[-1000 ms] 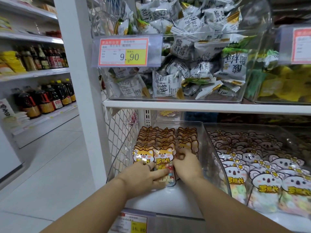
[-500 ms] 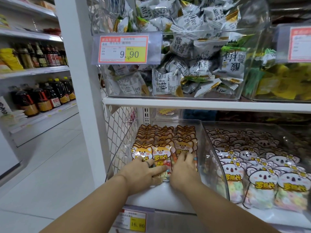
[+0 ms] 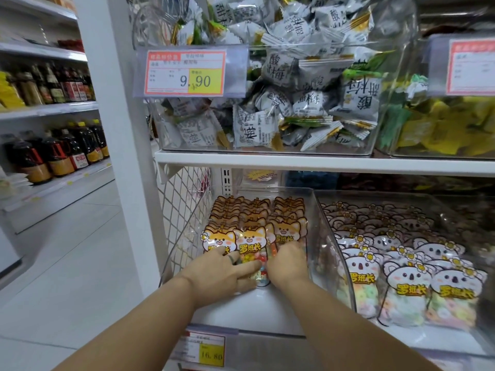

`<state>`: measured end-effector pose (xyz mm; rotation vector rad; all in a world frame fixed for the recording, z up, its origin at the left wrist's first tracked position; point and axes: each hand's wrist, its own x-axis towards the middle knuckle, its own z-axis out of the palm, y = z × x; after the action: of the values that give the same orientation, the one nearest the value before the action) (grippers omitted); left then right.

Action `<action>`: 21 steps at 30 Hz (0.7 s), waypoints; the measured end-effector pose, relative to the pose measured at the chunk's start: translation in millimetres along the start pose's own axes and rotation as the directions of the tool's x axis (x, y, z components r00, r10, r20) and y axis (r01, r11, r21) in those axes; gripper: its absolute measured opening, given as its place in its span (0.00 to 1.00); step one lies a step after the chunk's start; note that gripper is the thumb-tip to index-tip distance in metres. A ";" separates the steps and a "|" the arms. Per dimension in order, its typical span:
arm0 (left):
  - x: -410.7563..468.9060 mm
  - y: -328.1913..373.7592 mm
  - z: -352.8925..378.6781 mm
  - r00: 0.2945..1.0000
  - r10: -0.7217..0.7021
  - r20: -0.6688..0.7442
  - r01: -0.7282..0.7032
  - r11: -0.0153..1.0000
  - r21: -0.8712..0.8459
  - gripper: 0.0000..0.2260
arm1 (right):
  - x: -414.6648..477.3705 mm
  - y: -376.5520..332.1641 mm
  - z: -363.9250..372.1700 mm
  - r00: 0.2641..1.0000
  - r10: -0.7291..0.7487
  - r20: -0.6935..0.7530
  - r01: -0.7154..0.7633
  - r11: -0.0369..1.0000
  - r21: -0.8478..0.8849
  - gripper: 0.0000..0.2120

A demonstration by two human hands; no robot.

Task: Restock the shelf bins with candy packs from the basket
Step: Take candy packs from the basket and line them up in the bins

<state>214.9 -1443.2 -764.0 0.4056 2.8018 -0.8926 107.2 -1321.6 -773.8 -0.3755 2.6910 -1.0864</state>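
Note:
A clear shelf bin on the lower shelf holds three rows of orange fox-shaped candy packs standing upright. My left hand lies flat against the front packs of the left and middle rows, fingers spread and fairly straight. Beside it, my right hand presses on the front pack of the right row, fingers pointing up and into the bin. Both hands cover the lower halves of the front packs. No basket is in view.
To the right, a second clear bin holds white koala-shaped candy packs. The upper shelf carries bins of wrapped plum candies and yellow-green sweets. Price tags hang in front. Bottles line shelves at left.
Both hands stay on the front fox packs with only small shifts; the packs stand a little more upright and further back than one second ago.

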 end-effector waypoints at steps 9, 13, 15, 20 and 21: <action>-0.9 0.6 -1.0 0.999 0.031 0.015 -0.031 0.999 0.031 0.28 | 4.2 11.9 -0.3 0.971 -0.066 0.228 0.024 0.983 0.183 0.12; -2.9 0.5 0.5 1.000 -0.014 0.019 0.014 1.000 -0.008 0.22 | -0.2 11.0 -0.8 0.968 -0.101 0.228 0.037 0.962 0.270 0.15; -5.1 0.8 2.4 0.998 -0.062 0.021 0.062 0.998 -0.010 0.18 | 0.8 12.9 -0.6 0.973 -0.086 0.212 0.018 0.953 0.302 0.17; -4.3 2.5 -1.3 0.994 -0.099 0.055 0.100 0.995 -0.022 0.14 | 4.5 17.2 -5.5 0.994 -0.052 0.091 0.018 0.941 0.338 0.11; -4.6 2.7 -2.2 0.993 -0.103 0.052 0.105 0.994 -0.026 0.14 | 4.2 16.6 -6.8 0.996 -0.059 0.072 0.031 0.940 0.339 0.11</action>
<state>219.9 -1440.7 -762.6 0.2314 2.8073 -0.8700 98.7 -1307.0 -781.1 -0.4094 2.3739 -1.4802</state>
